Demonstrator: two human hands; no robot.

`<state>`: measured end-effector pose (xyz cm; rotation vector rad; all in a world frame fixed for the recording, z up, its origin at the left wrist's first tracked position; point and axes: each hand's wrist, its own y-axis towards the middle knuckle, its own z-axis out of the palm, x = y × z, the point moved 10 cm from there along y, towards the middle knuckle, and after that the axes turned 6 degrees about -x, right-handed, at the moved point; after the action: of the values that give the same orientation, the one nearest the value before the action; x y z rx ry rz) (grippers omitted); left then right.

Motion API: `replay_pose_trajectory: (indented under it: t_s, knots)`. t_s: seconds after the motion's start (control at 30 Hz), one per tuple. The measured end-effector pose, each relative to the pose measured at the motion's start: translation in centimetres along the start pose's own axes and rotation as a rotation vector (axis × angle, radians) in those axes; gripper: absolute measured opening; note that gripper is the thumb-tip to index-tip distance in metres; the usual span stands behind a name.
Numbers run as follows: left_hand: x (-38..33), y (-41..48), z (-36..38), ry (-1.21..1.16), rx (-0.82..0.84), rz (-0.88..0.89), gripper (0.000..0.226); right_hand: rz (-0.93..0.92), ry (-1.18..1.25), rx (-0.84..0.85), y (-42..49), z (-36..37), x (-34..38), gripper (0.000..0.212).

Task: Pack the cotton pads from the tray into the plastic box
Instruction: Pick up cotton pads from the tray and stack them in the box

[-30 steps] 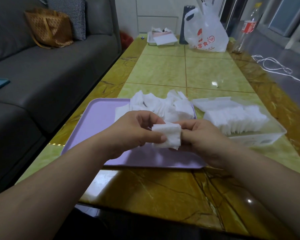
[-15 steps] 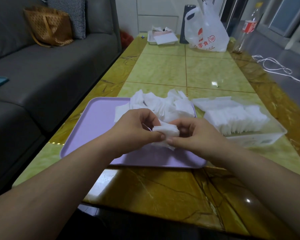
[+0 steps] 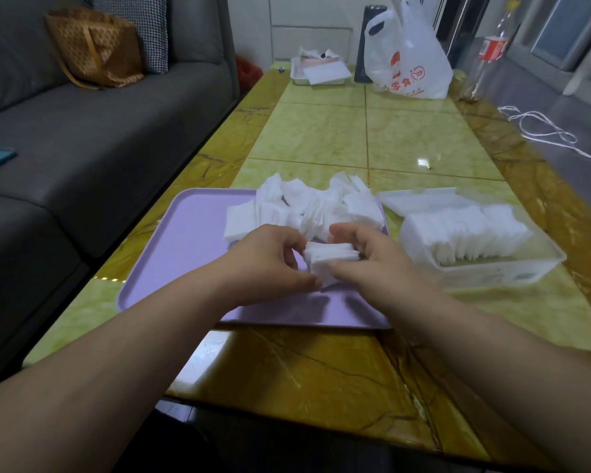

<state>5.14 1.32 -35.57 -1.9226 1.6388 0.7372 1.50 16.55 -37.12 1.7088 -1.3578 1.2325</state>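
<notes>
Item: small stack of cotton pads point(image 3: 328, 259); I see left hand point(image 3: 270, 264) and right hand point(image 3: 372, 264) both pinching it. Loose cotton pads point(image 3: 307, 206) lie beyond both hands; plastic box point(image 3: 475, 268) right of the right hand.

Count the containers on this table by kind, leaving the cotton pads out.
Trays: 2, the purple tray and the white tray
Clear plastic box: 1
Plastic bag: 1
Bottle: 1
Dark flask: 1
Total: 6
</notes>
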Motion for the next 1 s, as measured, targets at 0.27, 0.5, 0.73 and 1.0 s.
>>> replay_pose_trajectory:
  t_s: [0.27,0.5,0.73,1.0]
  knots:
    - [-2.1,-0.2,1.3,-0.011,0.032,0.121,0.021,0.053,0.086,0.069,-0.6,1.6,-0.1,0.09]
    - [-1.0,-0.4,0.7,-0.217,0.04,-0.031,0.014,-0.072,-0.122,0.059,-0.5,1.4,0.4,0.076]
    - [0.2,-0.3,0.9,-0.261,0.019,-0.173,0.03,-0.14,-0.219,0.082,-0.7,1.7,0.5,0.066]
    - [-0.1,-0.8,-0.1,-0.214,-0.029,-0.072,0.008,-0.172,-0.062,-0.057,-0.1,-0.4,1.5,0.029]
